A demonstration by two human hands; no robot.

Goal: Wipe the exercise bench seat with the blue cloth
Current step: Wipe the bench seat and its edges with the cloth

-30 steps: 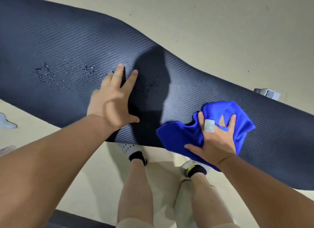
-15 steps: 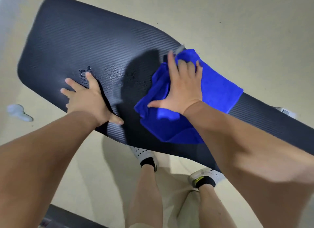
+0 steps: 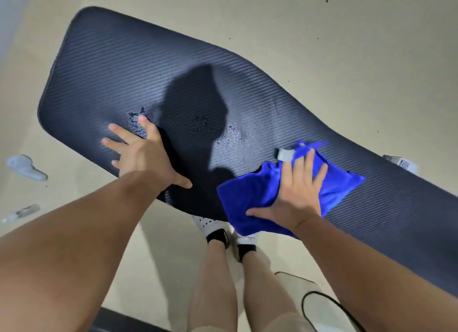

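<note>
The exercise bench seat (image 3: 119, 66) is a long dark ribbed pad running from upper left to lower right. Water droplets (image 3: 198, 123) lie scattered near its middle. My left hand (image 3: 143, 153) rests flat on the pad with fingers spread, just left of the droplets. My right hand (image 3: 297, 193) presses palm-down on the blue cloth (image 3: 255, 195), which lies crumpled at the pad's near edge, right of the wet patch. A grey band wraps one finger of that hand.
Beige floor surrounds the bench. A pale spray bottle (image 3: 24, 167) and a small clear item (image 3: 22, 212) lie on the floor at left. A white box (image 3: 401, 163) peeks from behind the pad at right. A black cable (image 3: 329, 307) loops near my feet.
My right hand has dragged the blue cloth from the pad's far middle back toward the near edge and to the right. The left hand stays planted on the pad.
</note>
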